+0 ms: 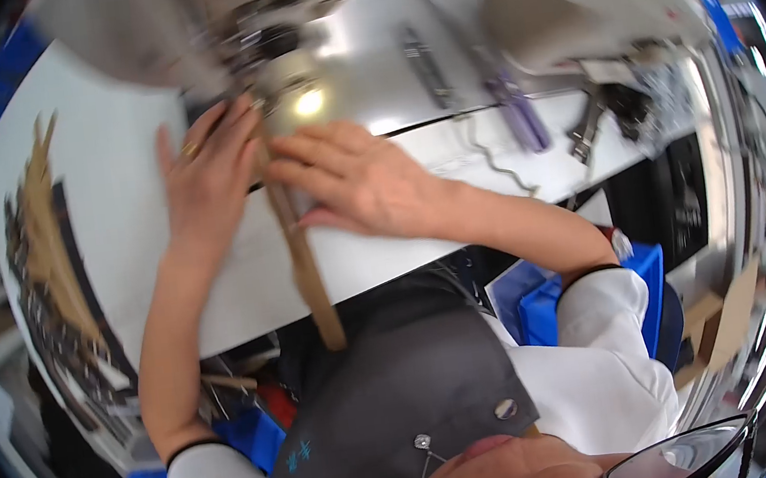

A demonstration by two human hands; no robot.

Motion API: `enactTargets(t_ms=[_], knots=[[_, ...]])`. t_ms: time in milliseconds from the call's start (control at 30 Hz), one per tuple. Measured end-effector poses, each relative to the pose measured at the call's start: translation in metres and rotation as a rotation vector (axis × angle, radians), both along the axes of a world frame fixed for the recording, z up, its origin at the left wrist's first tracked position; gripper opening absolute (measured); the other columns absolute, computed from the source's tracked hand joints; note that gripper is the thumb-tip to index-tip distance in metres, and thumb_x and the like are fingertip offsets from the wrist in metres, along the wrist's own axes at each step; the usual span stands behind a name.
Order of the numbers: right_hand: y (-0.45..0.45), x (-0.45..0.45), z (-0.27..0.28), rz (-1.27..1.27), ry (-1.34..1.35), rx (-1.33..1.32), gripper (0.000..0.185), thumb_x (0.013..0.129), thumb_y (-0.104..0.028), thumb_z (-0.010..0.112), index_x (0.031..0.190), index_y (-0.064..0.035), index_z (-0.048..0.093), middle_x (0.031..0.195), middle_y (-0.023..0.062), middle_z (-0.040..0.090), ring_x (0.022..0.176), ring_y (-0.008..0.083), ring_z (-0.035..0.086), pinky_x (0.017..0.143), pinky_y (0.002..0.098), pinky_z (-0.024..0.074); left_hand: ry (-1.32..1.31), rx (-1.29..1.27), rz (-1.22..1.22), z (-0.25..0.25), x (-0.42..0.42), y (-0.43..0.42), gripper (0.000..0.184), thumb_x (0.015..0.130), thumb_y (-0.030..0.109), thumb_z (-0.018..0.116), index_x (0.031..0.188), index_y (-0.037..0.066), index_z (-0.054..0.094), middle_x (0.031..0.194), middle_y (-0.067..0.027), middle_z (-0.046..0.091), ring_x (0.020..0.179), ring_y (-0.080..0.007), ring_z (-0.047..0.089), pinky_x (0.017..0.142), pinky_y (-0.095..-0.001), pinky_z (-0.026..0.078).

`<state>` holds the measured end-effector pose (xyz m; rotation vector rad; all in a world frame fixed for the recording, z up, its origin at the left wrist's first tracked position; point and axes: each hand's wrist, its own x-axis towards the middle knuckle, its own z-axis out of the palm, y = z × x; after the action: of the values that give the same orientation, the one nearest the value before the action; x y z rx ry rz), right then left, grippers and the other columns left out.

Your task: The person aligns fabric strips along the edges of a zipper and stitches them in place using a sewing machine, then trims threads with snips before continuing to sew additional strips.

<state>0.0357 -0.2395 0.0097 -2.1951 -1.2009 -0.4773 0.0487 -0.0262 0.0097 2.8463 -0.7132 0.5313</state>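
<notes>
A long brown strip (307, 276) runs from beneath the head of a sewing machine (278, 62) across the white tabletop and over its front edge to my apron. My left hand (210, 174) lies to the left of the strip, fingers stretched out and a ring on one of them; its fingertips are close to the needle area. On the other side, my right hand (362, 175) rests with fingers stretched toward the strip, fingertips touching it and thumb apart. Motion blurs the hands slightly. The needle and the strip's far end are hidden.
More brown and dark strips (53, 248) hang along the table's left edge. Right of the machine lie a dark slim tool (425, 64), a purple-handled tool (520, 115) and a metal piece (583, 131). Blue bins (542, 310) stand below the table.
</notes>
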Motion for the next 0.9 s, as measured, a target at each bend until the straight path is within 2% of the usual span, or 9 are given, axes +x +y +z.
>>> enactTargets(t_ms=[133, 233, 367, 467, 567, 667, 733, 800, 900], knots=[[-0.078, -0.051, 0.038, -0.144, 0.084, -0.02, 0.034, 0.072, -0.014, 0.073, 0.102, -0.0024, 0.063, 0.09, 0.0101, 0.061, 0.08, 0.0244, 0.059, 0.07, 0.035, 0.0467, 0.083, -0.062, 0.05, -0.007, -0.015, -0.015, 0.029, 0.09, 0.018, 0.055, 0.119, 0.016, 0.059, 0.121, 0.0038, 0.059, 0.118, -0.0162, 0.049, 0.108, -0.0524, 0.016], [-0.166, -0.062, 0.064, -0.661, 0.177, -0.128, 0.016, 0.076, 0.001, 0.066, 0.092, -0.0007, 0.065, 0.078, 0.0108, 0.062, 0.068, 0.0211, 0.063, 0.061, 0.031, 0.0502, 0.112, -0.096, 0.052, -0.003, -0.015, -0.016, 0.029, 0.092, 0.018, 0.053, 0.121, 0.016, 0.058, 0.122, 0.0033, 0.058, 0.119, -0.0162, 0.048, 0.109, -0.0526, 0.015], [-0.268, -0.032, 0.066, -1.165, 0.281, -0.288, 0.028, 0.081, -0.027, 0.063, 0.08, 0.0008, 0.063, 0.069, 0.0156, 0.063, 0.062, 0.0298, 0.062, 0.058, 0.0367, 0.0478, 0.1, -0.132, 0.049, -0.003, -0.015, -0.019, 0.031, 0.092, 0.018, 0.054, 0.123, 0.016, 0.057, 0.124, 0.0036, 0.057, 0.12, -0.0172, 0.047, 0.108, -0.0536, 0.014], [-0.318, -0.012, 0.035, -1.146, 0.562, -0.234, 0.028, 0.079, -0.027, 0.064, 0.081, 0.0015, 0.064, 0.065, 0.0123, 0.062, 0.056, 0.0238, 0.06, 0.053, 0.033, 0.0466, 0.066, -0.123, 0.036, -0.004, -0.016, -0.017, 0.031, 0.091, 0.018, 0.055, 0.122, 0.016, 0.058, 0.122, 0.0035, 0.059, 0.12, -0.0175, 0.047, 0.108, -0.0538, 0.014], [-0.329, -0.019, 0.055, -1.045, 0.781, 0.195, 0.022, 0.083, -0.022, 0.06, 0.085, -0.0012, 0.065, 0.062, -0.002, 0.053, 0.051, 0.0062, 0.046, 0.047, 0.0208, 0.0364, -0.015, -0.118, -0.004, 0.0, -0.019, -0.017, 0.029, 0.089, 0.014, 0.057, 0.118, 0.014, 0.06, 0.117, 0.0025, 0.062, 0.117, -0.0191, 0.05, 0.108, -0.0531, 0.015], [-0.338, -0.036, 0.062, -1.006, 0.879, 0.593, 0.021, 0.087, -0.021, 0.058, 0.09, -0.0012, 0.065, 0.067, -0.0003, 0.058, 0.056, 0.0055, 0.05, 0.05, 0.0197, 0.0376, -0.035, -0.223, -0.118, 0.016, -0.027, -0.029, 0.03, 0.086, 0.009, 0.061, 0.116, 0.012, 0.062, 0.111, -0.0017, 0.065, 0.11, -0.0209, 0.056, 0.108, -0.0492, 0.021], [-0.312, -0.045, 0.069, -0.847, 0.829, 1.117, 0.019, 0.087, -0.017, 0.057, 0.097, -0.0017, 0.061, 0.075, 0.0032, 0.062, 0.06, 0.0061, 0.053, 0.05, 0.0189, 0.0402, 0.266, -0.551, -0.187, 0.037, -0.043, -0.052, 0.032, 0.083, 0.005, 0.063, 0.115, 0.007, 0.061, 0.109, -0.0077, 0.065, 0.104, -0.022, 0.06, 0.102, -0.0409, 0.034], [-0.285, -0.068, 0.081, -0.425, 1.035, 1.062, 0.016, 0.087, -0.013, 0.057, 0.1, -0.0036, 0.059, 0.084, 0.007, 0.066, 0.062, 0.0052, 0.052, 0.057, 0.0184, 0.0418, 0.752, -1.006, -0.228, 0.055, -0.064, -0.08, 0.035, 0.081, 0.007, 0.066, 0.116, 0.005, 0.06, 0.107, -0.0115, 0.065, 0.101, -0.0221, 0.061, 0.091, -0.0325, 0.045], [-0.17, -0.097, 0.075, -0.407, 1.04, 1.048, 0.017, 0.085, -0.004, 0.057, 0.102, -0.0041, 0.054, 0.085, 0.0089, 0.065, 0.059, 0.0075, 0.053, 0.054, 0.0188, 0.0436, 0.408, -0.717, -0.465, 0.071, -0.09, -0.121, 0.049, 0.077, 0.011, 0.071, 0.12, -0.005, 0.053, 0.108, -0.0171, 0.063, 0.096, -0.0248, 0.062, 0.083, -0.0292, 0.049]])
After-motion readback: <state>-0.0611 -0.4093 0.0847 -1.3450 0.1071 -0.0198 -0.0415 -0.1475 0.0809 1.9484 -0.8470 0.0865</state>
